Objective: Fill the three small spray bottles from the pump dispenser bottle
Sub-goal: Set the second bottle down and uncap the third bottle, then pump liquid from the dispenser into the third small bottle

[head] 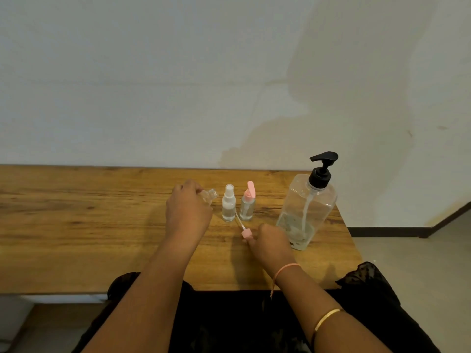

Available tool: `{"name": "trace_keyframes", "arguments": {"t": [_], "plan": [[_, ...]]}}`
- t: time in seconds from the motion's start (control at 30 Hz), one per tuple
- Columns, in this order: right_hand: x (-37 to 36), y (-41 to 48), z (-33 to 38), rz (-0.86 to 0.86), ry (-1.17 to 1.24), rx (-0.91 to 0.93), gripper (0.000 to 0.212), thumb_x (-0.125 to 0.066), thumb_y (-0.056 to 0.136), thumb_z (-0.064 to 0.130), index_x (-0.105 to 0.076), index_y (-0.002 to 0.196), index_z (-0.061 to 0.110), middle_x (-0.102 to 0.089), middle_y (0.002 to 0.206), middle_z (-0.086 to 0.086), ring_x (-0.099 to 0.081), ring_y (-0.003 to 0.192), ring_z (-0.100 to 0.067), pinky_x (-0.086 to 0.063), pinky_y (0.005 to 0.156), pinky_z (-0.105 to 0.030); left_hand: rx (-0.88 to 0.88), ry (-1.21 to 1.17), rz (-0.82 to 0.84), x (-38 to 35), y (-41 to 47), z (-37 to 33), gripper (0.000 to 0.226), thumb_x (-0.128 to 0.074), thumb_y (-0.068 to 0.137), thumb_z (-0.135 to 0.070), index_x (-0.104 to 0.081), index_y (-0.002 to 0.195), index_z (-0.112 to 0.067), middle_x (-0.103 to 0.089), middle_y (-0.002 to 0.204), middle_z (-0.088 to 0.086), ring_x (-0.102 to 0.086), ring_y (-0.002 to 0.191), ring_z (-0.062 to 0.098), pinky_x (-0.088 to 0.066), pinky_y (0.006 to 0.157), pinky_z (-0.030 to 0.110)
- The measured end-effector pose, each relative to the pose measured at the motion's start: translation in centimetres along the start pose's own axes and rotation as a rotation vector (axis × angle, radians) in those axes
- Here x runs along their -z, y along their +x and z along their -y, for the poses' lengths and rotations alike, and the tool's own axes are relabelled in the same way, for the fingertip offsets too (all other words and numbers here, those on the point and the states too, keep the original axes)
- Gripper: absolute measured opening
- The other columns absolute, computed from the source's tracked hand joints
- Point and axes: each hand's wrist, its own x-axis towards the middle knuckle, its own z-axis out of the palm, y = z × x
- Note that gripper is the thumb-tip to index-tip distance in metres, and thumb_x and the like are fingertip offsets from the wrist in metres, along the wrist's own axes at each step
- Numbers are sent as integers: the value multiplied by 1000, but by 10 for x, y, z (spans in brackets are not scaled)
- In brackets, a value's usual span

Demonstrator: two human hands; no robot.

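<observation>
Fingers [190, 186] of the left hand [188, 207] are curled round an open small bottle [210, 194], tilted toward the white-capped bottle [228, 203] and pink-capped bottle [247, 205] just beside it. A pink spray head [245, 233] is pinched in the right hand [270, 240] near the table [76, 212]. The head is best laid down and the open small bottle held upright under the spout of the pump bottle [305, 207].
</observation>
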Motion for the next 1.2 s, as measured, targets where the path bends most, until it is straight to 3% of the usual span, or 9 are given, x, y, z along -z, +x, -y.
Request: {"name": "trace_keyframes", "arguments": {"t": [0.1, 0.17, 0.3, 0.5, 0.7, 0.83, 0.97, 1.13, 1.2], "plan": [[9, -3, 2, -35, 41, -23, 33, -54, 92, 39, -48, 70, 14, -49, 69, 0, -50, 75, -19, -37, 64, -27, -22, -12, 14, -2, -4, -2, 34, -66, 81, -8, -57, 112, -16, -52, 114, 3, -51, 97, 17, -40, 72, 27], [15, -8, 5, -63, 40, -10, 36, -54, 92, 36, -42, 65, 15, -46, 66, 1, -51, 75, -20, -37, 63, -27, -38, -18, 30, -3, -8, -3, 36, -66, 81, -8, -57, 114, -16, -52, 115, 2, -51, 97, 16, -39, 73, 25], [29, -23, 10, -177, 155, 93, 16, -52, 92, 23, -62, 88, 11, -59, 78, -3, -59, 81, -22, -38, 63, -27, -88, -37, 50, -4, -13, -6, 37, -68, 79, -12, -57, 114, -17, -54, 115, 1, -50, 97, 12, -37, 74, 24], [66, -47, 12, -471, 260, 190, 23, -49, 94, 20, -68, 91, 7, -67, 83, -7, -61, 73, -16, -52, 69, -32, -253, -241, 34, -1, -25, -22, 38, -71, 76, -24, -63, 113, -25, -58, 110, -8, -53, 98, 6, -40, 74, 21], [100, -52, 4, -959, 412, 420, 14, -59, 88, 13, -70, 94, 8, -68, 86, -2, -61, 74, -11, -54, 72, -37, -359, -422, 61, -8, -35, -41, 42, -74, 76, -31, -61, 115, -39, -55, 106, -14, -57, 101, 3, -49, 83, 26], [113, -48, -10, -1118, 436, 467, 16, -58, 85, 8, -68, 98, 7, -61, 96, -7, -57, 86, -19, -46, 73, -12, -397, -495, 89, -11, -40, -50, 45, -75, 76, -31, -53, 110, -49, -51, 100, -21, -56, 94, -6, -48, 78, 13], [114, -37, -21, -1092, 500, 423, 26, -58, 85, 5, -64, 109, 10, -57, 112, -7, -51, 104, -22, -33, 83, 0, -405, -505, 76, -16, -38, -52, 48, -76, 74, -28, -52, 111, -46, -49, 99, -22, -54, 93, -8, -42, 71, -2], [108, -32, -28, -761, 695, 304, 61, -65, 85, 14, -34, 138, 21, -43, 124, 9, -41, 124, -11, -29, 82, 6, -387, -506, 65, -21, -34, -46, 45, -75, 76, -29, -53, 114, -42, -51, 103, -18, -56, 97, -1, -48, 80, 15], [107, -30, -32, -619, 720, 248, 77, -70, 82, 20, -23, 143, 25, -44, 124, 8, -39, 125, -11, -27, 87, 0, -384, -505, 64, -22, -33, -45, 45, -75, 76, -29, -54, 113, -42, -52, 103, -17, -56, 97, 0, -49, 81, 18]]}}
